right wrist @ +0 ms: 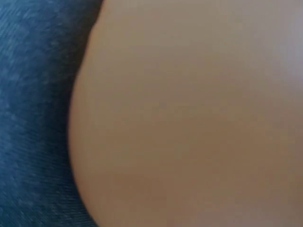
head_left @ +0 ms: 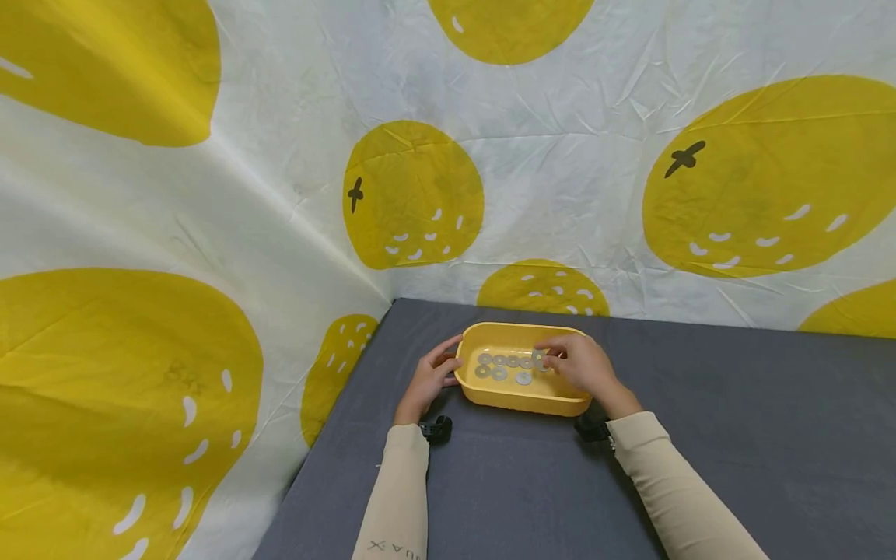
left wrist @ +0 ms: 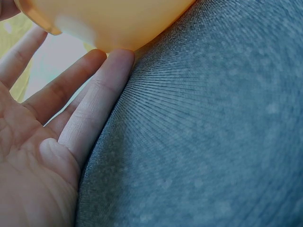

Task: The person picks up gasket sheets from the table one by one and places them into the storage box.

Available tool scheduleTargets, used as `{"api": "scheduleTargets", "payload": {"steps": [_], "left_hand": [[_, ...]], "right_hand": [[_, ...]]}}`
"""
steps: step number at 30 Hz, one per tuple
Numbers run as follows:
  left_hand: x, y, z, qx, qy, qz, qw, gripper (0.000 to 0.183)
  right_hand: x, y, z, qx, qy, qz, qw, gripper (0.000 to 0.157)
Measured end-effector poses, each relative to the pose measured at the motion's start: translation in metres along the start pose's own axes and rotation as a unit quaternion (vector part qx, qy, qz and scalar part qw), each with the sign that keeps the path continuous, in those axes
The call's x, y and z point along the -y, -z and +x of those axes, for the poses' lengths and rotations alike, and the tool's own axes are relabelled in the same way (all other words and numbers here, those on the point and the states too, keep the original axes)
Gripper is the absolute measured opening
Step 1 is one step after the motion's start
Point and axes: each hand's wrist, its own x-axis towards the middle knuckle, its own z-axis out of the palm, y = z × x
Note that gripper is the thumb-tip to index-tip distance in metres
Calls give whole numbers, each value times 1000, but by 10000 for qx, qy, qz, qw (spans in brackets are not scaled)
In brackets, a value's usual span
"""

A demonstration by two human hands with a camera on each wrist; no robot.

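A yellow plastic tub (head_left: 525, 403) with rounded corners sits on the dark grey cloth. Inside it lie several flat grey metal washers (head_left: 499, 373), mostly side by side in two rows. My right hand (head_left: 586, 364) reaches in over the right end and pinches one washer (head_left: 537, 358) between thumb and fingertips, tilted up. At the tub's left end is my left hand (head_left: 428, 379), with its fingers spread and nearly straight. In the left wrist view, fingertips (left wrist: 122, 59) touch the lower outer wall of the tub (left wrist: 123, 23). A blurred close surface fills most of the right wrist view.
Dark grey cloth (head_left: 735, 404) covers the table around the tub. A white sheet (head_left: 560, 194) printed with yellow fruit hangs along the back and left edges. Each wrist carries a black band, such as the left strap (head_left: 437, 429).
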Motion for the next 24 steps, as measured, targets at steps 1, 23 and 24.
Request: {"api": "scheduleTargets", "payload": {"steps": [1, 23, 24], "left_hand": [[0, 0, 0, -4, 11, -10, 10000, 46], [-3, -1, 3, -21, 115, -32, 9999, 46], [-3, -1, 2, -19, 109, -43, 9999, 46]], "right_hand": [[0, -1, 0, -25, 24, -181, 9998, 31], [4, -6, 1, 584, -203, -1443, 9876, 26], [4, -6, 1, 591, -207, -1448, 9875, 26]]}}
